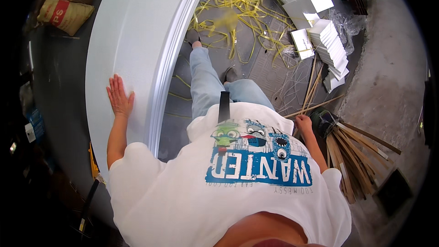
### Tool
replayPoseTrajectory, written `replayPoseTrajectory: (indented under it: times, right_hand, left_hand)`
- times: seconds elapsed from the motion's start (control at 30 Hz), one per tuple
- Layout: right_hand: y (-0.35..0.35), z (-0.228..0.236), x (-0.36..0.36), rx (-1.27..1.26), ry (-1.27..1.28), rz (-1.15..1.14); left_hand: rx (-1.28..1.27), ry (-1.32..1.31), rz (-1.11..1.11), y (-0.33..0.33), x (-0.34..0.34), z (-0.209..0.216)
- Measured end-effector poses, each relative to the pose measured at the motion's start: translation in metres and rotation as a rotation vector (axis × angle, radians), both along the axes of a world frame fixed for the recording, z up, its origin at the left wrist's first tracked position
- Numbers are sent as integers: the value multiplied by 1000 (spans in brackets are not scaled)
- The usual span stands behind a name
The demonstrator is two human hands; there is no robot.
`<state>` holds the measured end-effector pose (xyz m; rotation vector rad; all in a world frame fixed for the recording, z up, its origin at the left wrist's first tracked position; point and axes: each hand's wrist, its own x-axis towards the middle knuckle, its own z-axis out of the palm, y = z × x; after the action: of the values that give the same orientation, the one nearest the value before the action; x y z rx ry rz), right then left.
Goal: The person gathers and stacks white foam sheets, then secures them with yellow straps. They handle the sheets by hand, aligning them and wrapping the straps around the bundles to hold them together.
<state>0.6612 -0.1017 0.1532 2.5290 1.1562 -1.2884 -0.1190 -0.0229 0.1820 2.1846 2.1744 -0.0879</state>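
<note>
My left hand [120,97] lies flat on the broad face of a long white panel [132,32], with the fingers stretched out together and the thumb apart. Several white edges run in layers along the panel's right side, like a stack. My right hand [302,123] is low beside my right hip, its fingers curled. Close to its fingertips passes a thin wooden strip [322,104]; whether the hand grips it or something else cannot be made out. More wooden strips [350,155] fan out from a dark container [323,121] just right of that hand.
Tangled yellow strapping [233,0] covers the floor ahead of my feet. White rectangular pieces [327,43] lie in a leaning row at the far right, beside clear plastic wrap [350,25]. A sack [64,14] with a red band sits at the far left.
</note>
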Motion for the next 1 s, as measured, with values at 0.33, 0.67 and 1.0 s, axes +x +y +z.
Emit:
replayPoseTrajectory:
  times: [0.33, 0.67, 1.0]
  right_hand:
    - [100, 43, -32, 198, 186, -217]
    - [153, 37, -161, -33, 465, 207]
    - [276, -154, -239, 82, 379, 735]
  left_hand:
    - [54, -2, -16, 0, -3, -9]
    - [54, -92, -1, 2, -8, -2]
    - [32, -103, -47, 14, -7, -10]
